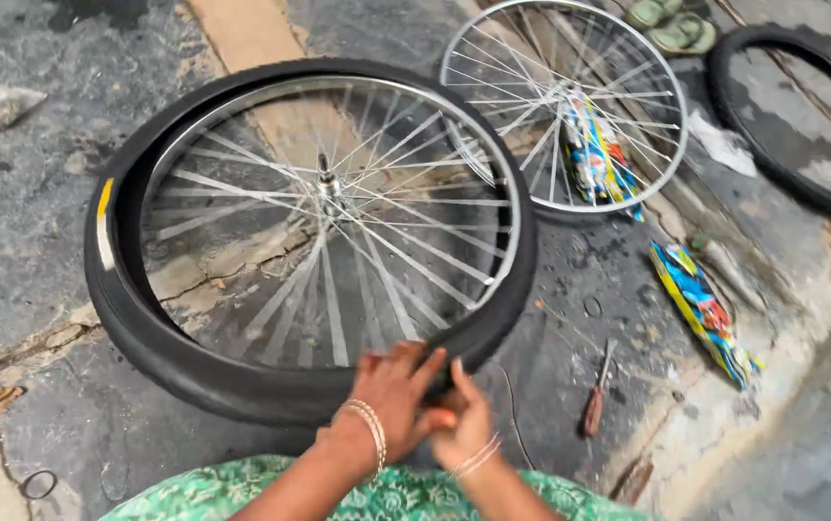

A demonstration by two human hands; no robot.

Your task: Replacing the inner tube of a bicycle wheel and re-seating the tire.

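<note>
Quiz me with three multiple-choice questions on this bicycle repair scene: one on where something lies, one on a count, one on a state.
1. Where does the screwdriver lie?
A. right of the hands
B. inside the tyred wheel
C. on the sandals

2. How many spoked wheels show?
A. one
B. two
C. four

3. The far bare wheel is:
A. fitted with a tyre
B. without a tyre
C. held upright

Answers: 1 A, it lies on the ground right of the left hand and right hand. 2 B, the tyred wheel and the bare one. 3 B, only its metal rim shows.
</note>
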